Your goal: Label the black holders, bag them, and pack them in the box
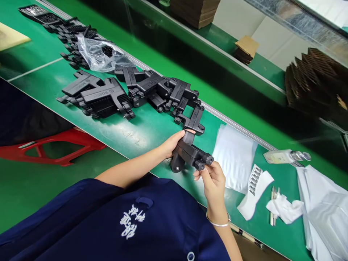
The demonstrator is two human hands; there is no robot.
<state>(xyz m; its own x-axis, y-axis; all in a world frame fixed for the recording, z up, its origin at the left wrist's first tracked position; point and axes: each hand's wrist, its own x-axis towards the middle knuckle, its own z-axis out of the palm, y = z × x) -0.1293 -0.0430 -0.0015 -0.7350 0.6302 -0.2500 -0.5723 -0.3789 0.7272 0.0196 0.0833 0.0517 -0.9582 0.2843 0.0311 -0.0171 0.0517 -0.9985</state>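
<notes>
Holding a black part [190, 154] beside the row of parts [163, 92], you are seemingly checking it, left hand [174, 142] wrapped round, right hand [213, 181] pinching its end; turning needs steadiness.

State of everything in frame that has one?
black part: gripped by left hand and right hand
other black parts: lying in a row on green belt
clear bag: crumpled, over some parts
bottle: lying on its side
</notes>
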